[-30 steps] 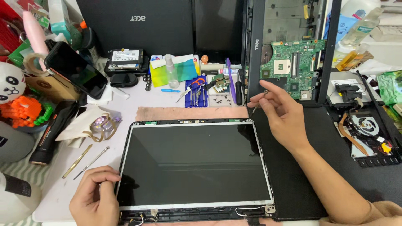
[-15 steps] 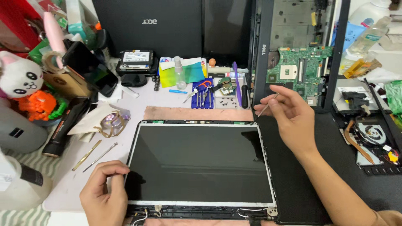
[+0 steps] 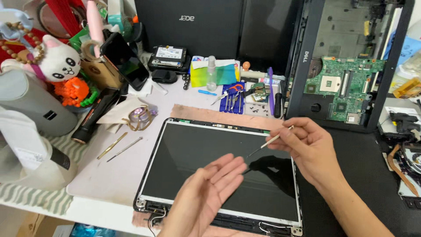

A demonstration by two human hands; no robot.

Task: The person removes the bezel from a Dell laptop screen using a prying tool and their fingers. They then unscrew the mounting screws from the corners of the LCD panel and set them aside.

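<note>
A thin screwdriver (image 3: pixel 268 142) was pinched in the right hand (image 3: pixel 309 149), its tip pointing toward the left hand (image 3: pixel 206 197). That hand was released, palm up and holding nothing. Both hovered above the laptop screen (image 3: pixel 193 153) lying flat beneath them.

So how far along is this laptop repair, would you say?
Well into the teardown, it seems. Done: the screen panel lies bare on the desk, and the laptop base is open with its green circuit board exposed. In hand: the right hand pinches a thin tool over the panel, while the left hand hovers open, palm up. Left: loose screws and scattered parts suggest reassembly hasn't begun.
</note>
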